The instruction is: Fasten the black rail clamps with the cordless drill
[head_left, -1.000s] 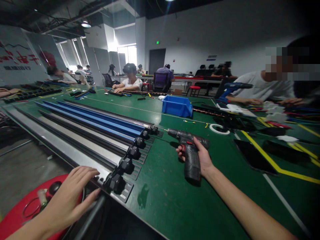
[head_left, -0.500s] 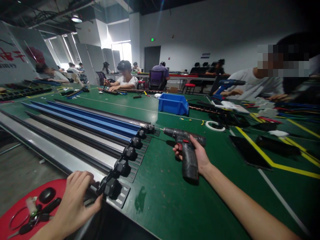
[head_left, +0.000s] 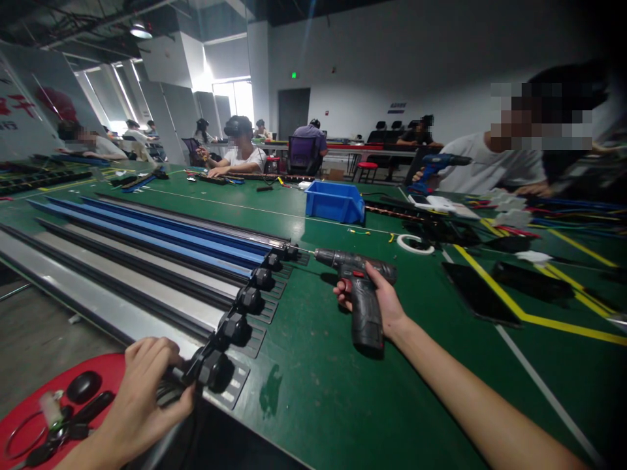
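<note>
Several long rails, silver and blue, lie side by side on the green table. Black knob-like end fittings line their near right ends, with slotted plates beside them. My left hand grips the end of the nearest rail, thumb below and fingers over the top. In my right hand is a black power drill, its long bit pointing left at the end of the farthest rail. Whether the tip touches the fitting is too small to tell.
A blue bin and a white ring lie beyond the drill. A dark flat panel is at the right. Keys rest on a red stool at lower left. A person sits at the right, near a blue drill.
The whole view has shifted slightly, so things appear a little further left. Both hands keep their grips on the rail end and the drill.
</note>
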`<state>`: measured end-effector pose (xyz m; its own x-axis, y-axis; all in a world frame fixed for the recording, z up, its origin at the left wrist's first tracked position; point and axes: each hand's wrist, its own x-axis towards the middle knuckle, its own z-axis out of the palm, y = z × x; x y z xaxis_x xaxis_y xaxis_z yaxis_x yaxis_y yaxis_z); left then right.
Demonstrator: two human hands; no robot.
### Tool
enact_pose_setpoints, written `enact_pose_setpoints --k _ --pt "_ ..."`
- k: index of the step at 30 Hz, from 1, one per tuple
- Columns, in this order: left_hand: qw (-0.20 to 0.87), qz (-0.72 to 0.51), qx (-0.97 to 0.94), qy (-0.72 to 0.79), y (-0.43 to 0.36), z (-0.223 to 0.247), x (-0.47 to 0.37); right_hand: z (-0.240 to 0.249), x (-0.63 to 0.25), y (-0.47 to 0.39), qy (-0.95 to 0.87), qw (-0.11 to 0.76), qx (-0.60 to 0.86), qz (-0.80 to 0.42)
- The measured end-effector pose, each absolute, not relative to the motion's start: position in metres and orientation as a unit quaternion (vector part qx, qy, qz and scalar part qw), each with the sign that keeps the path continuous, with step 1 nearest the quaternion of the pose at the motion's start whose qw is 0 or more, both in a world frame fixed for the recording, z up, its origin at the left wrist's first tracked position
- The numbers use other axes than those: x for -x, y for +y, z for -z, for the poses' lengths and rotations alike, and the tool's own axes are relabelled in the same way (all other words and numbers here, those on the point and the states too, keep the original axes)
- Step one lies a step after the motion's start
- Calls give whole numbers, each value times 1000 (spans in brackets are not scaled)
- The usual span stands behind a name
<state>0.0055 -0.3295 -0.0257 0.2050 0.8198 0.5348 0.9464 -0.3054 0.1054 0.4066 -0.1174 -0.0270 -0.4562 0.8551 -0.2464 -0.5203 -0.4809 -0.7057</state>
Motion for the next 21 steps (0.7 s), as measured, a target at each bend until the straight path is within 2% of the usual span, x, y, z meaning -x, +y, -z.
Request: enact_pose_setpoints --k 7,13,17,21 --pt "77 253 793 -549 -334 19 4 31 -408 -115 -284 423 295 -808" --pt "62 338 789 -509 -334 18 22 28 -407 -116 -282 425 296 -808" --pt "83 370 790 -482 -316 -12 29 24 -405 -120 -276 430 295 -808" --pt "103 396 793 -452 -262 -56 16 24 -408 -120 -258 448 286 -807"
